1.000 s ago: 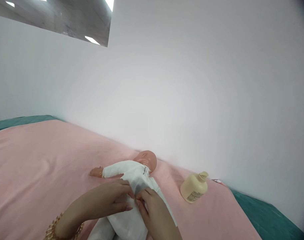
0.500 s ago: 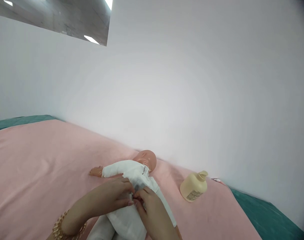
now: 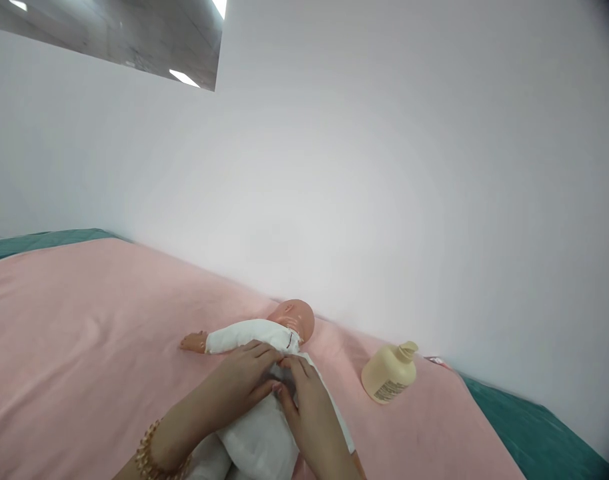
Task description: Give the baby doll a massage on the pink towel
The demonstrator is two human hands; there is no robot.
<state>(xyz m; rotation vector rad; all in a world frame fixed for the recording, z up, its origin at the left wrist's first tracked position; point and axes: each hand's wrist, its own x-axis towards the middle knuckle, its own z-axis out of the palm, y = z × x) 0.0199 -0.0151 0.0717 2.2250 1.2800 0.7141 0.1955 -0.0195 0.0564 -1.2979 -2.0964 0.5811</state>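
Note:
A baby doll point(image 3: 244, 331) in white clothing lies on a pink cloth point(image 3: 134, 320), its bare head toward the wall and one arm stretched to the left. Both hands rest on the doll's chest, fingertips nearly meeting. My left hand point(image 3: 251, 377), with a beaded bracelet on its wrist, lies over the chest with thumb and fingers apart. From the right, my right hand point(image 3: 304, 403) lies opposite it, its thumb also spread from the fingers. A greyish patch shows between the hands. No held object can be seen in either hand.
To the right of the doll, a pale yellow pump bottle point(image 3: 389, 373) stands on the pink cloth. Green sheet point(image 3: 539, 427) shows at the far right and far left. Behind rises a white wall point(image 3: 364, 167), with a reflective panel point(image 3: 134, 40) at the upper left.
Both hands have moved up the doll's chest toward its neck. Their fingers, earlier pinched together at the clothing, are now spread apart on the chest. The doll and bottle look unmoved.

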